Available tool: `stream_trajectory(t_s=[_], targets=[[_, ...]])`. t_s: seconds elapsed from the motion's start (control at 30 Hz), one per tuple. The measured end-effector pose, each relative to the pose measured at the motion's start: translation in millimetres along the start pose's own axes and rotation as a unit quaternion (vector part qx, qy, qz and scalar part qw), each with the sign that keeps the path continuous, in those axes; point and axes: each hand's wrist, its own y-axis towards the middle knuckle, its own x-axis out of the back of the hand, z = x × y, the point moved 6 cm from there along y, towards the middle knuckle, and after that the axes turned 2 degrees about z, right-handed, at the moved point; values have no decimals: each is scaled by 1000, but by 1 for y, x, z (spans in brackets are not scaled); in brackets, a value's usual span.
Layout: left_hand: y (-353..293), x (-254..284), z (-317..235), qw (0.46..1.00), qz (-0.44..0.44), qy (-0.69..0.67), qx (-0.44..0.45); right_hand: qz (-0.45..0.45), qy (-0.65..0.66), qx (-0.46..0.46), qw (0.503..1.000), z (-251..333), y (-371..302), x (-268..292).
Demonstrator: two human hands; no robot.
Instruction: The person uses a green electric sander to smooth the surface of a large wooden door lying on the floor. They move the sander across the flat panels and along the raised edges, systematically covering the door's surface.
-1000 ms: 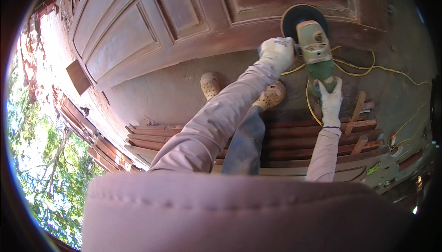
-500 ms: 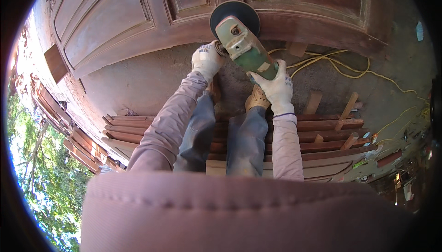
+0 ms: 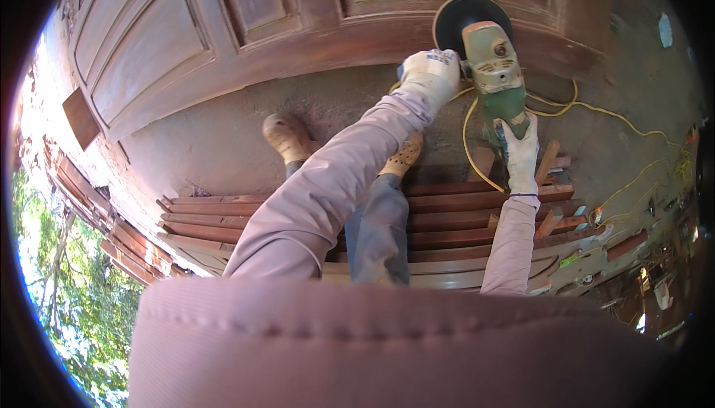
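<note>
A green angle grinder (image 3: 505, 99) with a wide black disc (image 3: 453, 26) reaches over the near edge of a brown panelled wooden door (image 3: 316, 44). My left hand (image 3: 433, 74), in a white glove, is closed around the side handle close to the disc; its palm side is hidden. My right hand (image 3: 520, 152), gloved too, grips the rear of the grinder's body. The disc lies over the door's bottom rail towards its right part, and whether it touches the wood I cannot tell.
A yellow cord (image 3: 622, 119) loops across the floor at the right. Stacked wooden frames (image 3: 454, 223) lie behind my feet, with short wood blocks (image 3: 549, 160) at their right end. A loose wooden piece (image 3: 80, 119) props near the door's left corner. Trees show far left.
Both hands have carried the grinder to the right along the door's near edge, and it now stands more upright. My left foot has come into view, set out to the left.
</note>
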Motion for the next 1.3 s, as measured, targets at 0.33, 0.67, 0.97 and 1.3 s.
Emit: stream_trajectory(t_s=[0.33, 0.67, 0.97, 1.3], targets=[[76, -3, -227, 979, -34, 49, -196, -93, 162, -94, 978, -90, 59, 158], [51, -14, -188, 987, 6, 44, -153, -65, 136, -120, 981, -116, 37, 130], [-14, -19, 32, 999, 5, 52, 9, -1, -27, 3, 1000, -10, -33, -32], [-64, -24, 186, 993, -84, -14, 87, 86, -77, 33, 993, 55, -76, -146]])
